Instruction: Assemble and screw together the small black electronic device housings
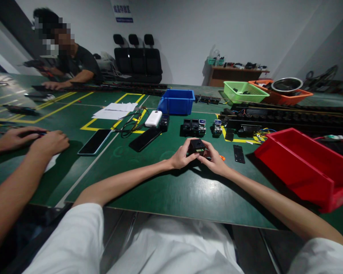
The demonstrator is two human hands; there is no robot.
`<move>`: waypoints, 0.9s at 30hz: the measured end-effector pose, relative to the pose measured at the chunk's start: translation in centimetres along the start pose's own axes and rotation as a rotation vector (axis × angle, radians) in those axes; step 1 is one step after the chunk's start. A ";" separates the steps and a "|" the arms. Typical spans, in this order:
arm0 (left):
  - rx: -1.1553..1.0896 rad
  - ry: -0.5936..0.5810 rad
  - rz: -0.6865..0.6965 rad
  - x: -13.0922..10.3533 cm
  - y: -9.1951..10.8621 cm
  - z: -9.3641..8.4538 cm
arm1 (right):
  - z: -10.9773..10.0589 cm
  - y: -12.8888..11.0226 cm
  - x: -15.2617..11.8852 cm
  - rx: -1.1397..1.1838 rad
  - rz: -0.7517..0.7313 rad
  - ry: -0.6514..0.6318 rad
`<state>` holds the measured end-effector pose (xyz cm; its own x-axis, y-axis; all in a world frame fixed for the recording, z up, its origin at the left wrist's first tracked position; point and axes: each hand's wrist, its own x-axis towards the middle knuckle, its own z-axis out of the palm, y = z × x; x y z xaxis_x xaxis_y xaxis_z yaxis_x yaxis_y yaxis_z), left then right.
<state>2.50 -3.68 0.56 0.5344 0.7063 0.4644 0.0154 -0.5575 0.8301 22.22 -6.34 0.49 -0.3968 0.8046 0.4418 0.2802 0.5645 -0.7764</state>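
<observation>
Between both hands, just above the green table, is a small black box-shaped module [198,144] with a row of pale contacts on its near side. My left hand [183,155] grips its left side, thumb along the lower front edge. On the other side my right hand [214,159] closes round it, fingers bent. Something orange [222,158] shows beside the right hand, mostly hidden. Beyond the hands stand several similar black-and-silver modules [194,127], with another module [217,127] a little apart to their right. A flat black plate [239,154] lies right of my right hand.
A red bin [297,167] stands at right, a blue bin [177,102] behind the modules. Phones [95,142], a white power bank [153,118], cables and papers [114,110] lie left. A co-worker's hands [50,142] work at far left; another person [74,62] sits across the table.
</observation>
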 end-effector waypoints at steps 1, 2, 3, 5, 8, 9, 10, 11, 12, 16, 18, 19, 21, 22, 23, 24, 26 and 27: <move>0.004 0.008 -0.013 0.0 -0.1 0.0 | 0.0 0.0 0.0 0.015 0.014 -0.012; 0.006 0.015 -0.023 0.1 -0.1 0.0 | -0.1 0.1 0.0 0.032 0.026 -0.025; 0.007 0.022 -0.030 0.1 -0.1 0.0 | -0.1 0.2 0.0 0.051 0.035 -0.037; 0.012 0.032 -0.032 0.2 -0.2 0.0 | -0.1 0.3 0.0 0.081 0.048 -0.052; 0.019 0.041 -0.026 0.3 -0.3 0.0 | -0.1 0.4 0.0 0.100 0.057 -0.046; 0.018 0.042 -0.026 0.3 -0.3 0.0 | -0.1 0.5 0.0 0.103 0.060 -0.042; 0.016 0.041 -0.028 0.3 -0.4 0.0 | -0.1 0.5 0.0 0.106 0.061 -0.039; 0.013 0.039 -0.031 0.3 -0.4 -0.1 | 0.0 0.4 0.0 0.109 0.062 -0.039; 0.011 0.037 -0.035 0.3 -0.4 -0.1 | 0.0 0.4 0.0 0.112 0.062 -0.042; -0.005 0.023 -0.037 0.3 -0.4 -0.2 | 0.0 0.4 0.0 0.122 0.066 -0.050; -0.004 0.019 -0.031 0.3 -0.3 -0.1 | 0.1 0.4 0.0 0.122 0.067 -0.052; -0.001 0.019 -0.027 0.3 -0.3 -0.1 | 0.1 0.4 0.0 0.119 0.067 -0.053; 0.004 0.019 -0.022 0.3 -0.2 -0.1 | 0.0 0.4 0.0 0.108 0.063 -0.056; 0.005 0.018 -0.021 0.3 -0.2 -0.1 | 0.0 0.5 0.0 0.098 0.056 -0.058; 0.008 0.020 -0.021 0.3 -0.2 0.0 | -0.1 0.5 0.1 0.086 0.046 -0.061; 0.013 0.021 -0.023 0.3 -0.1 0.0 | -0.1 0.5 0.1 0.071 0.035 -0.066; 0.024 0.026 -0.026 0.3 -0.1 -0.1 | -0.2 0.5 0.1 0.039 0.014 -0.076; 0.030 0.029 -0.027 0.3 -0.1 -0.1 | -0.2 0.5 0.1 0.026 0.006 -0.079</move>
<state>2.61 -3.36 0.65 0.5091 0.7333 0.4506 0.0549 -0.5502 0.8333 22.48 -5.96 0.27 -0.4634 0.7904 0.4005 0.2604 0.5535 -0.7910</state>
